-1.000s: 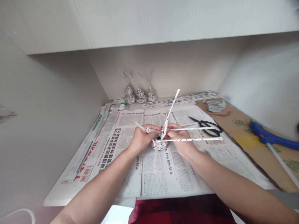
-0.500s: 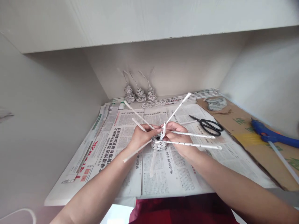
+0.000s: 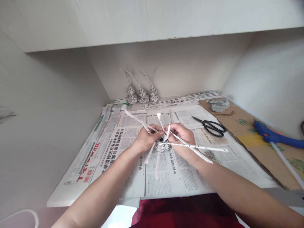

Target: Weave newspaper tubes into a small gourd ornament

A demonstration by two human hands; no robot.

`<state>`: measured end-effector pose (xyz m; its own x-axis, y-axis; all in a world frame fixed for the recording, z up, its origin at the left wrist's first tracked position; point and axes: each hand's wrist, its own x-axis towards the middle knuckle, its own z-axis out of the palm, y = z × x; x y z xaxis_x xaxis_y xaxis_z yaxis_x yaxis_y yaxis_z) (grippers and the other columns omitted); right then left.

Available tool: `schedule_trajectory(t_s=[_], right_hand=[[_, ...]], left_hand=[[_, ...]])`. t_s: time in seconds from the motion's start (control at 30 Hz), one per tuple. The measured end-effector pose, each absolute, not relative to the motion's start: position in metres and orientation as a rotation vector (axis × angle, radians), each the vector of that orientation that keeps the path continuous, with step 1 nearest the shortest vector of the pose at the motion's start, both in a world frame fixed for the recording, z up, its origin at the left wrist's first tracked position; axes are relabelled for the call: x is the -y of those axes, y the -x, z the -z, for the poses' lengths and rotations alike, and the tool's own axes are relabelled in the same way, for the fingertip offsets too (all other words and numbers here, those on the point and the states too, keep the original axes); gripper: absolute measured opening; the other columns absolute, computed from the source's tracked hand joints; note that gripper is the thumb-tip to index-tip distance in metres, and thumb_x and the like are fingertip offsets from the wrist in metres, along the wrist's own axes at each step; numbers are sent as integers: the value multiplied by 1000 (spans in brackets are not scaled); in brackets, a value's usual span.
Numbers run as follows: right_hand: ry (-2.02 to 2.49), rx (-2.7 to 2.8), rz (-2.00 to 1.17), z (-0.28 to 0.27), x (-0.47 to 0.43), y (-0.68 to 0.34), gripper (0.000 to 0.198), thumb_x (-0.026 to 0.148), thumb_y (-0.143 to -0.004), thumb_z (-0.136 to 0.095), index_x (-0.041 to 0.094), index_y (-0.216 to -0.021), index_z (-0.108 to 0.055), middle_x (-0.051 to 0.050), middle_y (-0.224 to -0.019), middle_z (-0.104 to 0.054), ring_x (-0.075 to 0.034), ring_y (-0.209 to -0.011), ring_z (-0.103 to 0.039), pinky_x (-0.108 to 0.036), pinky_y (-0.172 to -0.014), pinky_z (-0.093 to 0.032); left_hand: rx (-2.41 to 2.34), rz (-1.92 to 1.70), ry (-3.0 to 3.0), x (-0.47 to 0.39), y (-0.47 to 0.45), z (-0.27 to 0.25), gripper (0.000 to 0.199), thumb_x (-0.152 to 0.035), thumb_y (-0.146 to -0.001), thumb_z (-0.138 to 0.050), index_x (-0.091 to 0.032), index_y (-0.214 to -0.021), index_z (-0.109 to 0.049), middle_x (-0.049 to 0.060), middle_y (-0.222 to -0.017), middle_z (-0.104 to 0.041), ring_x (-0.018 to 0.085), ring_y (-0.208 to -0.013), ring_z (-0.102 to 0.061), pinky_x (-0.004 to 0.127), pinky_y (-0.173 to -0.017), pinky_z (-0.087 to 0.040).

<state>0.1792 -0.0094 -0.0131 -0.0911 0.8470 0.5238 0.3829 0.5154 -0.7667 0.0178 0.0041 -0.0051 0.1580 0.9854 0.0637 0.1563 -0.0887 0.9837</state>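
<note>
Between my two hands is a small round piece woven from rolled newspaper strips (image 3: 162, 146), its dark hollow facing up and several white paper spokes sticking out around it. My left hand (image 3: 147, 138) is closed at its upper left side, thumb and fingers pinching a paper strip near the rim. On the opposite side, my right hand (image 3: 181, 134) is closed, its fingertips at the rim by an upright rolled strip (image 3: 168, 129). Two long paper spokes (image 3: 201, 147) cross over the right hand and wrist. The fingers partly hide the far side of the weave.
Newspaper sheets (image 3: 128, 133) cover the tabletop. Black scissors (image 3: 213, 126) lie to the right, near cardboard (image 3: 247, 139) with a blue glue gun (image 3: 273, 134) on it. Three woven gourd shapes (image 3: 143, 96) stand at the back beside a bundle of paper sticks (image 3: 182, 100). A shelf overhangs above.
The paper spokes have shifted: one at the far side now points up and away, and one on the right slants down across my right wrist. Both hands still grip the woven piece.
</note>
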Motion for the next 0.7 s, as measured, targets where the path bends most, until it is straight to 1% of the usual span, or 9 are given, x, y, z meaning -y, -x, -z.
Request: schedule_trajectory(t_s=[0.1, 0.2, 0.33, 0.43, 0.5, 0.57, 0.63, 0.7], right_hand=[[1043, 1728, -447, 13, 9, -180, 17, 12, -77, -57, 24, -86, -65, 0, -83, -65, -17, -80, -63, -26, -71, -49], [1058, 1716, -449, 15, 7, -180, 19, 12, -76, -59, 24, -89, -65, -1, -85, -65, -16, -79, -63, -26, -71, -50], [1088, 1665, -497, 17, 8, -179, 24, 17, -78, -61, 26, -100, -64, 0, -84, -66, -15, -72, -64, -27, -68, -51], [1068, 1637, -534, 14, 10, -179, 33, 17, -79, -60, 26, -110, -61, -1, -85, -68, -16, -75, -65, -29, -69, -53], [1013, 1662, -493, 9, 13, -180, 32, 15, -78, -60, 26, -108, -63, -2, -91, -69, -17, -81, -65, -30, -72, -53], [966, 1713, -400, 5, 16, -182, 29, 14, -77, -60, 27, -101, -67, -3, -96, -69, -19, -85, -64, -33, -76, -53], [941, 1759, -340, 2, 17, -183, 27, 14, -77, -60, 29, -97, -69, -3, -97, -70, -21, -87, -64, -36, -79, -53], [963, 1747, -356, 2, 17, -183, 26, 15, -77, -61, 29, -96, -70, -3, -94, -69, -21, -84, -64, -37, -78, -54]], left_hand=[[-1148, -1036, -1464, -2, -19, 0, 17, -31, -71, -69, -14, -71, -65, 2, -64, -62, 12, -58, -55, 23, -55, -42], [-1103, -1091, -1453, -1, -21, 1, 21, -34, -70, -70, -14, -73, -64, 1, -65, -61, 12, -59, -54, 23, -55, -42], [-1137, -1196, -1411, -2, -25, 4, 17, -31, -71, -69, -15, -73, -64, 1, -65, -61, 12, -60, -54, 23, -58, -42], [-1112, -1237, -1317, -2, -28, 7, 16, -31, -73, -67, -16, -75, -63, -1, -63, -60, 11, -57, -53, 22, -56, -41], [-1094, -1268, -1300, -3, -28, 11, 16, -32, -74, -66, -16, -76, -62, -1, -65, -60, 11, -58, -53, 22, -56, -42], [-1087, -1295, -1309, -4, -27, 14, 17, -33, -75, -66, -17, -76, -62, -1, -66, -60, 11, -59, -54, 22, -57, -42], [-1084, -1293, -1329, -4, -25, 15, 17, -34, -77, -64, -17, -78, -63, 0, -67, -61, 12, -61, -55, 23, -58, -43], [-1093, -1291, -1362, -4, -24, 15, 15, -33, -78, -62, -18, -79, -63, 0, -69, -62, 13, -63, -56, 23, -59, -44]])
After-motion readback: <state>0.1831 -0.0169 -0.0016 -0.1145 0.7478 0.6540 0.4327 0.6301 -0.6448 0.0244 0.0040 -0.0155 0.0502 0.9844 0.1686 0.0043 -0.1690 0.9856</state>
